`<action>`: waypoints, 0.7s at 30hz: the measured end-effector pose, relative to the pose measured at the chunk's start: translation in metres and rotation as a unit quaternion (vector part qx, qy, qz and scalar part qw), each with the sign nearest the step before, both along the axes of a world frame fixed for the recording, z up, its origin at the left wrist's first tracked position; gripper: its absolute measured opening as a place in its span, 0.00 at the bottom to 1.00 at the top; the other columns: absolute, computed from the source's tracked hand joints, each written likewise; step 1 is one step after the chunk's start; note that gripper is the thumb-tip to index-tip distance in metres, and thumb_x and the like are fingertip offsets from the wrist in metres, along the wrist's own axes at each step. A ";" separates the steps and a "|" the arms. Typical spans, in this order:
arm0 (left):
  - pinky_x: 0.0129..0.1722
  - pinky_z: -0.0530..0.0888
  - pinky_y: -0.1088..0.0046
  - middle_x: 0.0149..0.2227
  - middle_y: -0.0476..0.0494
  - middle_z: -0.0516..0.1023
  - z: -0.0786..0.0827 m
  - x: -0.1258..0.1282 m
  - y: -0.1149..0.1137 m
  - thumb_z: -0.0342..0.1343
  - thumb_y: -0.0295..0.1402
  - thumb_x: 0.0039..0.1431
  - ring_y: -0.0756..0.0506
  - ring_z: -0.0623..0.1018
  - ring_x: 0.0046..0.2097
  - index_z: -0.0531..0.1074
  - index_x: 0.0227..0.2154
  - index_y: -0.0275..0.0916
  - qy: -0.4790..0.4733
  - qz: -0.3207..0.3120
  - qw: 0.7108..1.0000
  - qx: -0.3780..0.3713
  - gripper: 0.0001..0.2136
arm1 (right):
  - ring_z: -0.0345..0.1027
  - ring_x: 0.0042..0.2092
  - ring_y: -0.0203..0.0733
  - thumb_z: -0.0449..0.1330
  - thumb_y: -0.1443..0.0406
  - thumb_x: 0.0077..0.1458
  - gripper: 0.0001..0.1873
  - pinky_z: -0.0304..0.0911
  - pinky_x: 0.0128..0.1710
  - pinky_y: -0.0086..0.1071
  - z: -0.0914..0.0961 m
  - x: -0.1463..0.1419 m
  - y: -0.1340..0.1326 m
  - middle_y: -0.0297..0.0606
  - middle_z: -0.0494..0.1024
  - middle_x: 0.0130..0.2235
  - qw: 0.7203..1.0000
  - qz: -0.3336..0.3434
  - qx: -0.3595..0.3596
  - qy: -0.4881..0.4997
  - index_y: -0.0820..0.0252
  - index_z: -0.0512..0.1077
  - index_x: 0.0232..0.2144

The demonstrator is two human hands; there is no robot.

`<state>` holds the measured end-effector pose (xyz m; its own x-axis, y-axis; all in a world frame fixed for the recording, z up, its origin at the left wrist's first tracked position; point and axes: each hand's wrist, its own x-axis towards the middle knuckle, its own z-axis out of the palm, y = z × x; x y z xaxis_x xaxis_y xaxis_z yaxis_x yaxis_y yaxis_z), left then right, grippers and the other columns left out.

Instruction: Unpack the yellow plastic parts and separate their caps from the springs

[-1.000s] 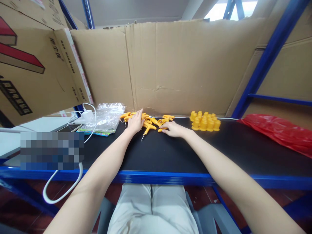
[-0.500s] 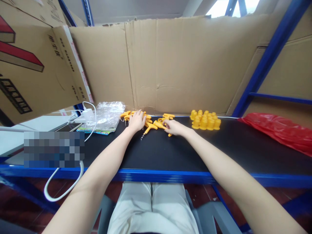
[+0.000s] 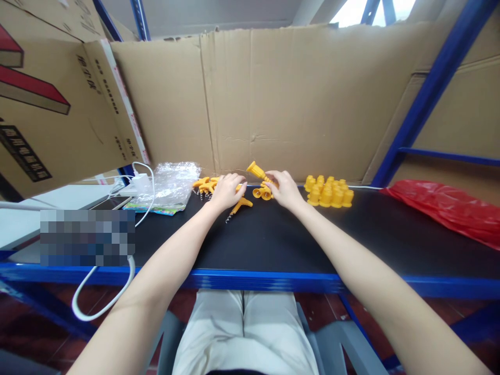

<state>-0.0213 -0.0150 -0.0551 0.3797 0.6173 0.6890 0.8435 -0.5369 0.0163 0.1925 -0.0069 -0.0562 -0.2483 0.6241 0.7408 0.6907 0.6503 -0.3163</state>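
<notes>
My right hand (image 3: 287, 188) is closed on a yellow corkscrew (image 3: 257, 170), lifted and tilted, its flared bell end pointing up and to the left. Just below that hand, two yellow bell-shaped ends (image 3: 261, 194) face me on the table. My left hand (image 3: 227, 191) is closed with bent fingers over the pile of yellow corkscrew handles (image 3: 203, 184). A bit of yellow shows between its thumb and fingers, mostly hidden. One loose corkscrew handle (image 3: 242, 203) lies in front of this hand, its metal spiral pointing toward me.
Yellow plastic sleeves (image 3: 330, 192) stand grouped at the right, beside a red plastic bag (image 3: 445, 208). Clear plastic wrap (image 3: 172, 182) and a white charger with cables (image 3: 141, 182) lie at the left. A cardboard wall (image 3: 304, 104) closes off the back of the black table (image 3: 265, 245).
My right hand has raised a corkscrew off the table and moved slightly back and right. My left hand has shifted right, its fingers now curled over the pile.
</notes>
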 end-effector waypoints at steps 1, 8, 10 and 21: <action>0.48 0.65 0.65 0.43 0.41 0.76 0.000 0.002 -0.002 0.43 0.37 0.65 0.43 0.73 0.47 0.71 0.44 0.37 0.003 -0.015 1.000 -0.006 0.14 | 0.66 0.45 0.46 0.55 0.65 0.56 0.16 0.62 0.49 0.43 -0.001 -0.003 0.000 0.44 0.75 0.41 0.999 0.014 -0.019 0.025 0.60 0.69 0.47; 0.50 0.67 0.66 0.48 0.40 0.75 0.001 0.008 -0.008 0.44 0.44 0.65 0.44 0.73 0.50 0.68 0.49 0.37 -0.016 -0.094 0.995 -0.035 0.19 | 0.69 0.42 0.42 0.61 0.52 0.49 0.22 0.65 0.47 0.39 -0.005 -0.023 0.002 0.42 0.74 0.40 0.947 0.165 -0.163 0.221 0.59 0.64 0.42; 0.49 0.68 0.67 0.47 0.40 0.76 0.002 0.008 -0.008 0.46 0.44 0.64 0.45 0.74 0.48 0.67 0.51 0.37 -0.022 -0.102 0.994 -0.043 0.20 | 0.70 0.43 0.43 0.64 0.50 0.44 0.26 0.66 0.47 0.40 -0.004 -0.025 -0.002 0.43 0.74 0.41 0.925 0.205 -0.191 0.255 0.59 0.64 0.40; 0.36 0.69 0.69 0.36 0.44 0.79 0.005 0.014 -0.009 0.51 0.37 0.57 0.43 0.77 0.39 0.70 0.46 0.42 -0.018 0.047 0.995 -0.091 0.15 | 0.73 0.41 0.42 0.70 0.54 0.37 0.24 0.68 0.45 0.39 -0.002 -0.019 -0.008 0.41 0.78 0.39 0.890 0.184 -0.256 0.329 0.61 0.72 0.34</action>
<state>-0.0072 -0.0242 -0.0502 0.2913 0.7648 0.5746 0.8874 -0.4405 0.1363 0.1732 -0.0148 -0.0582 -0.1237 0.8876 0.4437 0.0158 0.4488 -0.8935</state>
